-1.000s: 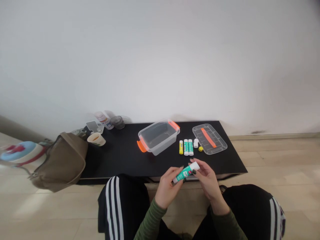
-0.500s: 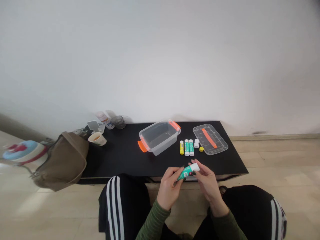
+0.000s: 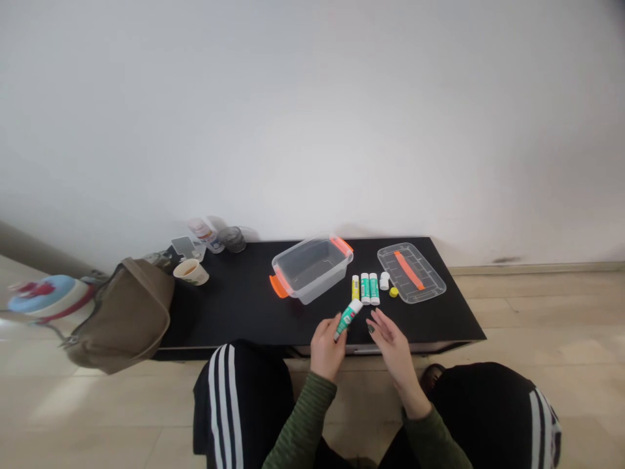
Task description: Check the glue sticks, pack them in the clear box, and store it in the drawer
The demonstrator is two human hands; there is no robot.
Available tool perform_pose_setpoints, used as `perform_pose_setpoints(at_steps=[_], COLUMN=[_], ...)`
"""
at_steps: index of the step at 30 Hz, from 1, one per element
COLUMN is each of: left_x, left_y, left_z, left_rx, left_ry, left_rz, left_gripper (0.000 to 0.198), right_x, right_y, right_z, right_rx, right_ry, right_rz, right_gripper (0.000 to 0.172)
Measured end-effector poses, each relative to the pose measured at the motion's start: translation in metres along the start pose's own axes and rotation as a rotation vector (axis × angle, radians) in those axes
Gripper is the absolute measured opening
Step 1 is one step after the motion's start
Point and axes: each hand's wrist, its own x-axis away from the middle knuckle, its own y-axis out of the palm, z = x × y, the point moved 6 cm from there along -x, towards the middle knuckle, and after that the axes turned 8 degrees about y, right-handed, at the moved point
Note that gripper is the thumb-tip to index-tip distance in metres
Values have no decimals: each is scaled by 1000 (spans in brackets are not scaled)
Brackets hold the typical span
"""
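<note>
The green glue stick (image 3: pixel 348 318) sits above the near edge of the counter (image 3: pixel 234 306). Its long axis is tilted, with the white cap pointing far-right at the row of glue sticks (image 3: pixel 370 288) just beyond. Your left hand (image 3: pixel 328 342) pinches its lower end. Your right hand (image 3: pixel 390 337) is spread and empty, just to its right and apart from it.

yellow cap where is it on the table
Head view, right of centre on the black table: the yellow cap lies between the green glue sticks and the clear lid, beside a white cap.
</note>
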Motion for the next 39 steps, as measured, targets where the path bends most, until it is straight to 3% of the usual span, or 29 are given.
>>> perform_pose_setpoints(at_steps=[5,9,17,23,27,31,39], left_x=[-21,-37,-48,-49,-62,-85,-103], left_y=[21,33,43,40,52,65,79], left_z=[-47,-58,-52,-37,-11,6,6], left_rx=[-223,-323,-434,-454,-395,-423,-475], left_ry=[-120,-143,-139,-45,98,81,7], left_rz=[25,11,-12,35,-20,-64,-171], left_gripper=[35,33,28,35,20,15,19], right_x=[2,3,-19,-47,-70,-89,-100], right_y=[-14,-28,-62,-81,-76,-65,-62], right_z=[8,2,-16,-42,-53,-46,-31], right_rx=[127,206,297,535,800,974,1100], right_ry=[-23,-44,-136,-262,-400,-514,-609], right_rz=[-32,-15,116,230,282,268,203], right_gripper=[42,37,37,34,35,37,41])
